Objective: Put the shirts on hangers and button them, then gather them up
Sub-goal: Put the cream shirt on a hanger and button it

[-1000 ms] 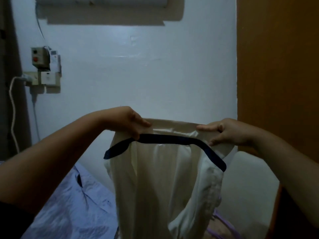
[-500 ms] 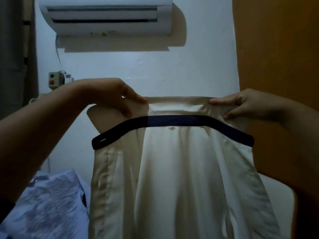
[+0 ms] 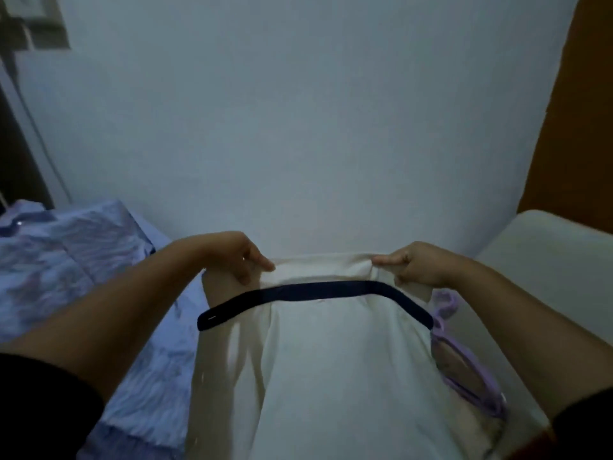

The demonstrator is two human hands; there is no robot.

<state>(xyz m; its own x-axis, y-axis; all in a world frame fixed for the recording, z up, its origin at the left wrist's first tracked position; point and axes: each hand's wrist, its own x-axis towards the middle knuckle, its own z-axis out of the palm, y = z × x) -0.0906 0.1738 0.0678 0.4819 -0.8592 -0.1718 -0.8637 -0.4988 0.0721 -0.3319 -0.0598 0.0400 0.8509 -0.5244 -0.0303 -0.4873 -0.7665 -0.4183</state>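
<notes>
A plain pale wall (image 3: 315, 121) fills the dim room ahead. An orange-brown wooden panel (image 3: 577, 104) stands along the right edge. At upper left, a switch box (image 3: 36, 28) sits on the wall, with a cord (image 3: 36, 134) hanging below it.

The room is dim with a bluish cast; motion blur softens everything, and wide-angle distortion bends the edges.

No legible txt, labels or nos. anywhere.
</notes>
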